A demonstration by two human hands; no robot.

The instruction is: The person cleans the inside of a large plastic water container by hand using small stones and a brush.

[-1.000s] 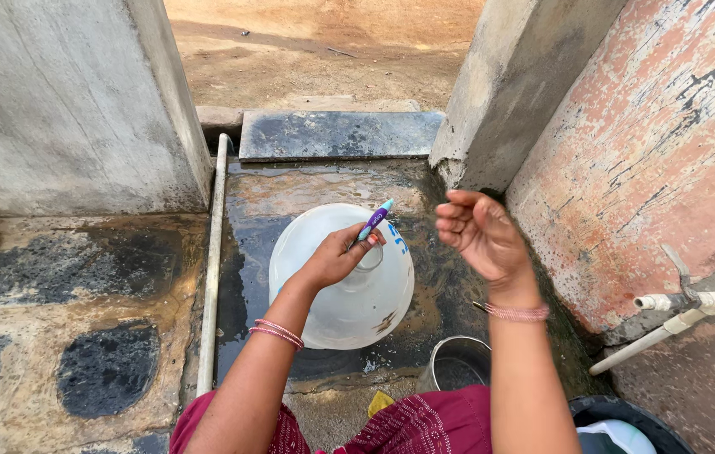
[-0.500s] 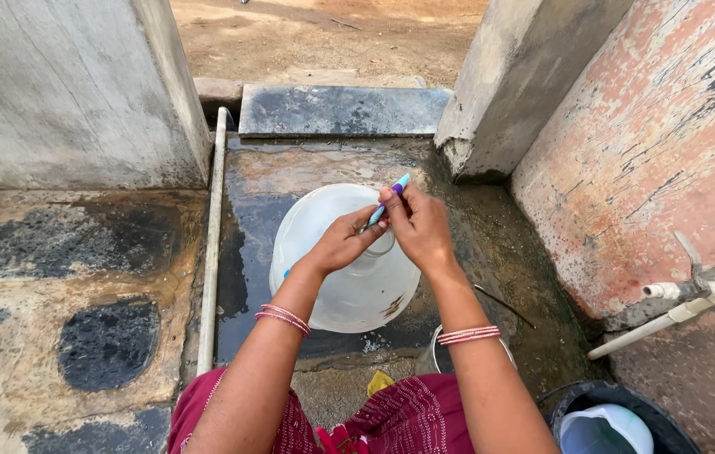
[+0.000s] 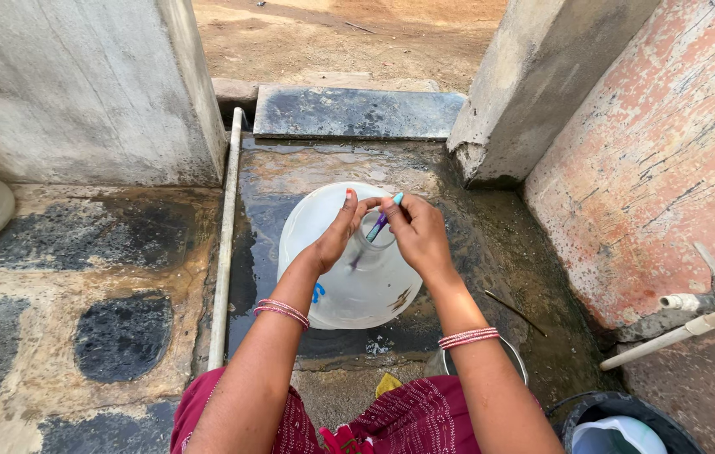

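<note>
Both hands sit right over the mouth of the big clear water jug [image 3: 349, 273] standing on the wet floor [image 3: 475, 244]. The right hand [image 3: 416, 231] pinches a toothbrush [image 3: 380, 224], its long axis slanting down-left into the opening. The left hand [image 3: 336, 235] curls half-closed just beside the mouth, touching the brush area, and both are about equally near.

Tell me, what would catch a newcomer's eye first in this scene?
Most striking is the big translucent water jug standing on the wet stone floor at centre. Both hands meet over its mouth: the left hand and the right hand hold a blue-and-purple toothbrush there. A white pipe runs along the floor to the left.
</note>
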